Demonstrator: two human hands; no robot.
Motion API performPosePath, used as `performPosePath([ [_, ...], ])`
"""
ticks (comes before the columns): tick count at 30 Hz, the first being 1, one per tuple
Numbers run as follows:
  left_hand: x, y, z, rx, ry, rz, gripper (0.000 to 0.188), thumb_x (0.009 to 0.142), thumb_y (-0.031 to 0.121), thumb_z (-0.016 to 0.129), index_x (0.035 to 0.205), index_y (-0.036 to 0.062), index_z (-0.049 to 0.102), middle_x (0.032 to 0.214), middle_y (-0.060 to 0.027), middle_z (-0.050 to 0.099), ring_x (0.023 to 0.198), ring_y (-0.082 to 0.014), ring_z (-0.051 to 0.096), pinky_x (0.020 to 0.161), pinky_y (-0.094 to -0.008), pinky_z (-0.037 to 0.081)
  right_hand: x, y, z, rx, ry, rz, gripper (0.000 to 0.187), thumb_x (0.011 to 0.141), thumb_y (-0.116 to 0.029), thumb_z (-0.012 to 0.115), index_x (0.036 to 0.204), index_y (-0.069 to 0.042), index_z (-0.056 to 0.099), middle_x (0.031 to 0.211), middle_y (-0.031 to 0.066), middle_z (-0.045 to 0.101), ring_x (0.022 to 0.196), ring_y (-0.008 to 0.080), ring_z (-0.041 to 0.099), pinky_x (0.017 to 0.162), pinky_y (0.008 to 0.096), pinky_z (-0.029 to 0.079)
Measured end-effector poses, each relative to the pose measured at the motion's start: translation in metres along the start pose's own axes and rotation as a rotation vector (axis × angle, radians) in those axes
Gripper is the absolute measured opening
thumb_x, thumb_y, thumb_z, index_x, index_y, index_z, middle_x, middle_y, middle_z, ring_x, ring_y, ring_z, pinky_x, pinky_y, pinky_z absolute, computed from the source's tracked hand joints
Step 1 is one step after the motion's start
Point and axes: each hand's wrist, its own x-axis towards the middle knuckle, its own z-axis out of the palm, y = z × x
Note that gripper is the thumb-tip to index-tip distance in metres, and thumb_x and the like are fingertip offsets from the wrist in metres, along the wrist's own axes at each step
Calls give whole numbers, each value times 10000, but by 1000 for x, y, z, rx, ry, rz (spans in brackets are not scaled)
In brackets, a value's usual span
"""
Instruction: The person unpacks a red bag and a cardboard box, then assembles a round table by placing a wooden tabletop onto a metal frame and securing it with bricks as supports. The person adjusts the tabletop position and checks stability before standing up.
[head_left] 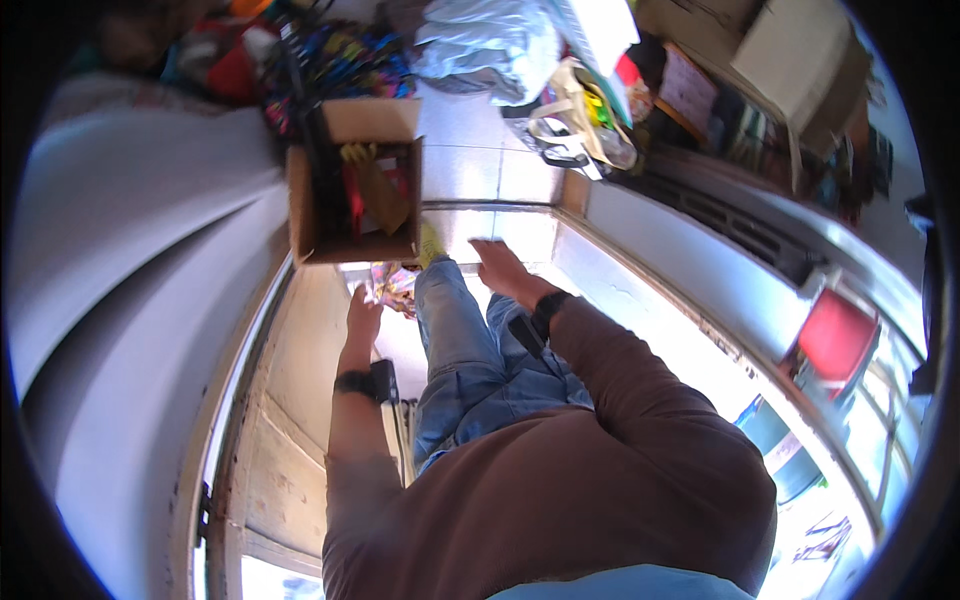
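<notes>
My left hand [364,315] is raised below the near edge of an open cardboard box [297,205], fingers apart and nothing clearly held. Just right of its fingertips is a colourful patterned item [393,287], partly hidden by the box; whether they touch is unclear. My right hand [500,270] reaches forward in the air over the doorway, its fingers loosely stretched and holding nothing. Dark bands with small devices sit on both wrists. Inside the box lie a red thing [352,200] and a brown, paper-like piece [381,197].
I stand in a narrow doorway, one foot in a yellowish sock [431,243] at the sill [470,207]. A pale blue cloth bundle [485,45] and a cream-handled bag [578,110] lie on the floor ahead. At right stands a red chair [838,330].
</notes>
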Motion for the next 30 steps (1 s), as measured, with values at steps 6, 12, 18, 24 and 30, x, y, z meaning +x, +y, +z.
performPosePath([
  [6,-41,-67,-31,325,-248,-98,638,798,122,669,1385,50,428,1241,-169,602,1154,-284,578,947,-368,474,-156,106,55,160,-44,401,423,802,-126,526,1216,-53,571,1063,255,647,991,416,623,894,488,475],
  [12,-109,-78,-93,562,-464,-99,383,842,169,617,1202,52,559,985,-162,667,945,-307,651,829,-410,513,-277,126,100,413,170,705,292,824,-197,541,1062,-81,665,994,207,685,944,376,653,842,439,514],
  [18,-180,-31,-133,1095,-572,146,313,897,254,511,1151,79,566,1114,-197,621,1008,-392,605,879,-470,485,-299,107,151,502,229,551,276,818,-215,553,1034,-90,672,983,178,689,934,353,659,843,438,514],
  [24,-194,-29,-116,1151,-572,228,305,901,229,513,1155,72,574,1092,-179,630,989,-356,614,865,-442,488,-330,112,177,639,481,365,264,829,-180,529,1039,-76,651,981,155,687,894,376,650,793,453,511],
  [30,-207,-7,-92,1277,-569,338,298,905,203,515,1160,65,581,1070,-162,640,969,-319,622,851,-414,492,-423,199,291,784,722,654,323,832,-192,527,1108,-88,659,1029,169,681,918,343,656,817,428,520],
])
